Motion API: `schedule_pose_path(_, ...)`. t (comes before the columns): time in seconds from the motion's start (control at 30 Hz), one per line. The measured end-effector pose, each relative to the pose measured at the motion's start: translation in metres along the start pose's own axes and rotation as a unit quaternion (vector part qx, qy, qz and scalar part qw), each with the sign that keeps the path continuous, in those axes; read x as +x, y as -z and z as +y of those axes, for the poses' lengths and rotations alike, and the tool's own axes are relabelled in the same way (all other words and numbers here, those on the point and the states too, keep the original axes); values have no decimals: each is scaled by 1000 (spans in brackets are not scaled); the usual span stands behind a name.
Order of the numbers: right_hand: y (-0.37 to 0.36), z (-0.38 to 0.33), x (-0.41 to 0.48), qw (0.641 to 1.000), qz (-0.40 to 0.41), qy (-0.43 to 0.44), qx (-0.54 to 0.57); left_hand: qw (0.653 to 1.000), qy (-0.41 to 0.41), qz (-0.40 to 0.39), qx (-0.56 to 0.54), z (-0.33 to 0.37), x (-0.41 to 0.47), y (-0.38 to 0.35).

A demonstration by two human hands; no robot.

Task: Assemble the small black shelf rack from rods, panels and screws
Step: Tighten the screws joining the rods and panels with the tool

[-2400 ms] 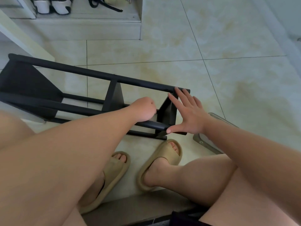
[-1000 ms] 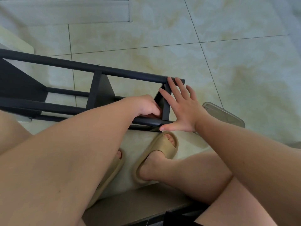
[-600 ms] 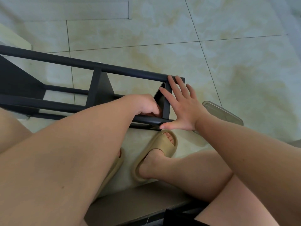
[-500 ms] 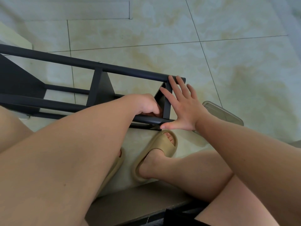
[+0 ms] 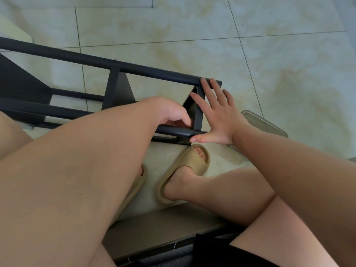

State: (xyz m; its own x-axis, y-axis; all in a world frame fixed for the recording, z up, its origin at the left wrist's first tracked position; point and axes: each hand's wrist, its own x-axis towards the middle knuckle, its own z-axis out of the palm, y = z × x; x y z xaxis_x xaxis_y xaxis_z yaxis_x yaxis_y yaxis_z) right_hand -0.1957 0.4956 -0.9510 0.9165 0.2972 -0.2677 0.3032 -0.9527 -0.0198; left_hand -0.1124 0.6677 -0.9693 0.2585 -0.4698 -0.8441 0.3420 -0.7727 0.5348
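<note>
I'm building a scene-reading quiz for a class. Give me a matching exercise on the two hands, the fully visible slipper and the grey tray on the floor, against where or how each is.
Things:
1. right hand
2. left hand
3. slipper
4. grey tray

Places or states:
A. on a foot, toes towards the rack
B. fingers curled just above the near rod
C. flat, fingers spread on the end panel
D. on the floor, partly behind the right wrist

Pairs: 1-C, 2-B, 3-A, 4-D
</note>
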Motion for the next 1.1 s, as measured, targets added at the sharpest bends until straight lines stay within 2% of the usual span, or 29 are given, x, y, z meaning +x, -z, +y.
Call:
schedule_pose_path(0.4,0,0,0,1000,5,2,3,1000,5,-14,-11,1,-5,0)
schedule_pose_path(0.7,3,-1,-1,1000,1,2,7,999,16,2,45,2,-2,-1)
schedule_pose_path(1.1,5,-2,-1,1000,-10,-2,0,1000,6,-14,17,2,-3,1)
